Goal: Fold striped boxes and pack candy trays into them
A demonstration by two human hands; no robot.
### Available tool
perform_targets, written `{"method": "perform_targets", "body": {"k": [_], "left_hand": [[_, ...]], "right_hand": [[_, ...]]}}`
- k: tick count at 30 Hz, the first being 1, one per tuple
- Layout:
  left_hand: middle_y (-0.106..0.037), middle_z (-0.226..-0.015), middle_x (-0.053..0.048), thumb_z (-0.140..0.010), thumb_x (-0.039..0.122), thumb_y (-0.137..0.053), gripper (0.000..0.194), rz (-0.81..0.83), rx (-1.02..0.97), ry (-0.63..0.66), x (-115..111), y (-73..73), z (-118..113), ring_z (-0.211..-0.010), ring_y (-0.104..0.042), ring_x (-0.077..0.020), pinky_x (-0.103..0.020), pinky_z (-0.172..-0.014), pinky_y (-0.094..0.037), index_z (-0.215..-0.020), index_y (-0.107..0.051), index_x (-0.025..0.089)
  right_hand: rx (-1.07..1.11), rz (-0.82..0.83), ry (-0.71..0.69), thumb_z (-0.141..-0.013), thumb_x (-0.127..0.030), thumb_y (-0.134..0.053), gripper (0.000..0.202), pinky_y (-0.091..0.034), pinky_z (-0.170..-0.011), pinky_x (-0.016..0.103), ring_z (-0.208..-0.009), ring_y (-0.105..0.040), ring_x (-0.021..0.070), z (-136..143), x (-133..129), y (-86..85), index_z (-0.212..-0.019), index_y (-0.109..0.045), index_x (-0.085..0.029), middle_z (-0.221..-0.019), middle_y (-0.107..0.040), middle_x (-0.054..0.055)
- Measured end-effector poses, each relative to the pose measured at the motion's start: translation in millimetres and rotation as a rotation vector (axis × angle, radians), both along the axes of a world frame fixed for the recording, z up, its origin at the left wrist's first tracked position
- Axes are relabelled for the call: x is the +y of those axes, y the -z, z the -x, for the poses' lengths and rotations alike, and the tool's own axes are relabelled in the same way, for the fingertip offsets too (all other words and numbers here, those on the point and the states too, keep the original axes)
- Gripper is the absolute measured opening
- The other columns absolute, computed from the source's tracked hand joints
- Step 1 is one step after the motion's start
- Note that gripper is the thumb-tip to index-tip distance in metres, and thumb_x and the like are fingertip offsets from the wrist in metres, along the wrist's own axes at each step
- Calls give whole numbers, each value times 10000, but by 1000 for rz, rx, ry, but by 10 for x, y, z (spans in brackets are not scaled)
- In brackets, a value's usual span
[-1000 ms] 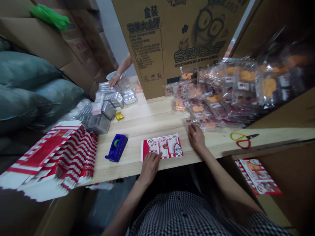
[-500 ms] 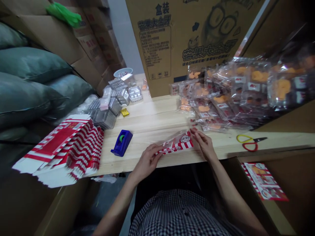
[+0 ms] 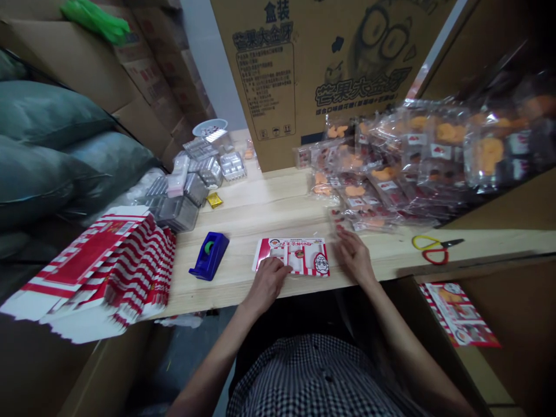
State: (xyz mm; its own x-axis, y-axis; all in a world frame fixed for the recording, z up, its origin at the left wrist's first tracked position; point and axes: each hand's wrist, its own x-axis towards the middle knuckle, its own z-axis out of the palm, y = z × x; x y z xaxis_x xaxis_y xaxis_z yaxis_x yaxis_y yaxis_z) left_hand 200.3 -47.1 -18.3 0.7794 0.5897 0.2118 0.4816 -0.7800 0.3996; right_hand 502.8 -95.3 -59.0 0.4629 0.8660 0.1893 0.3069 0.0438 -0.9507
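A red and white striped box [image 3: 306, 249] with clear windows lies flat near the table's front edge. My left hand [image 3: 268, 282] rests on its lower left part, fingers curled onto the box. To the right of the box, my right hand [image 3: 354, 255] has its fingers at a small clear packet [image 3: 339, 220] at the front of the packet pile; whether the fingers grip it is too blurred to tell. A blue tape dispenser [image 3: 209, 256] stands to the left of the box.
Flattened striped boxes [image 3: 125, 260] are stacked at left, below clear plastic trays [image 3: 182, 205]. Clear packets with orange pieces [image 3: 386, 174] are heaped at right, by scissors [image 3: 436, 249]. A large carton [image 3: 278, 87] stands behind. Another striped box [image 3: 463, 315] lies at lower right.
The striped box has gone from tilted between both hands to lying flat, front face up. My right hand has let go of it and is now at the packet. The view has shifted slightly.
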Motion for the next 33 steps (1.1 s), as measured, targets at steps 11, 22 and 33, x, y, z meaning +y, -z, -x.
{"method": "perform_targets", "body": {"k": [11,22,33], "left_hand": [[-618,-1022,-102,-963,160,-443,333,-82,-13,-8,-171,-254,74,-1000,-521,-252,-440,-915,-414,-1230,-629,228],[-577,-1250,-104,-930,400,-584,511,112,-82,-34,103,-1065,183,-1144,-522,-262,-435,-998,-436,-1410,-482,258],[-626,-1199,-124,-939,322,-564,347,137,22,-153,569,72,204,-1100,-575,-260,-432,-952,-461,-1266,-604,212]], "right_hand": [[-490,66,-384,-602,-518,-871,1040,-56,-1144,715,-1510,-25,429,403,-97,-341,-1501,-376,-346,-1650,-170,106],[19,84,-382,-770,-349,-785,484,-602,-850,438,-936,-720,262,364,-190,-865,-1235,-663,-292,-1101,-748,47],[-314,74,-107,-842,-361,-656,477,-588,-837,440,-967,-671,258,263,351,-25,-1289,-608,-201,-1163,-676,116]]}}
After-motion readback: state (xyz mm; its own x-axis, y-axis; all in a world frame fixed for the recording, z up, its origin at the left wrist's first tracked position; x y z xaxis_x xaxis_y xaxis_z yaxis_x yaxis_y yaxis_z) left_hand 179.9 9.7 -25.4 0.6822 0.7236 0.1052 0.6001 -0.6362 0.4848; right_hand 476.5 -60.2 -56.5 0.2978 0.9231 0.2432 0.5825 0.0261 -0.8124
